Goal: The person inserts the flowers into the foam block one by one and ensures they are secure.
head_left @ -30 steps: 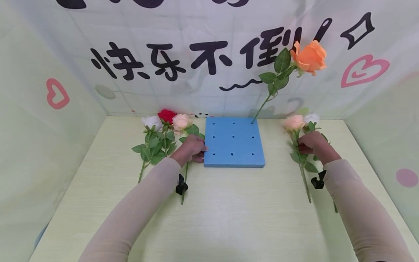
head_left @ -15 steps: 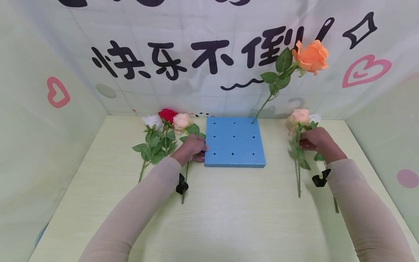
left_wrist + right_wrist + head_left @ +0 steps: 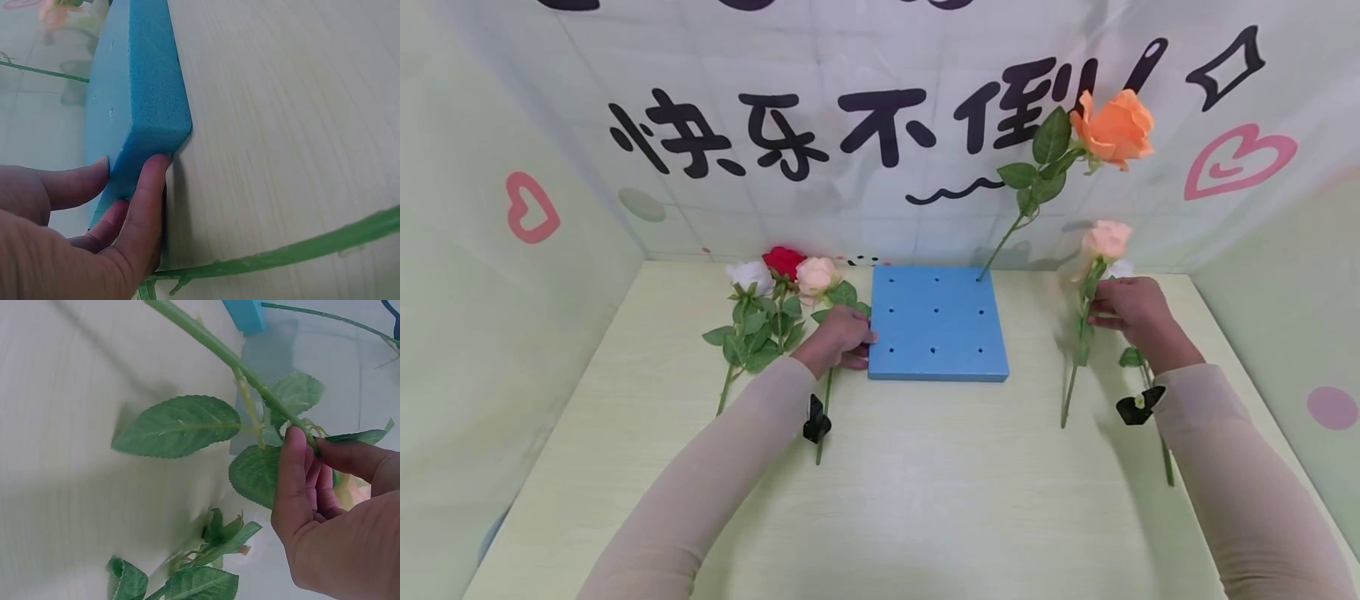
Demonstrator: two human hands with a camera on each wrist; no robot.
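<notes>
In the head view, my right hand pinches a pale pink rose by its stem, the flower tilted up and the stem slanting down. The right wrist view shows thumb and forefinger on the green stem, leaves around it. My left hand grips the left edge of a blue foam block with several holes. Its thumb presses the block's top face and its fingers lie against the side in the left wrist view. An orange rose stands leaning right in the block's back right hole.
Left of the block lie a white rose, a red rose and another pale pink rose. A white rose lies behind my right hand. A printed cloth hangs behind the table.
My right hand has raised the pink rose off the table, its flower moving up and its stem's lower end swinging left. The left hand has stayed at the foam block's edge.
</notes>
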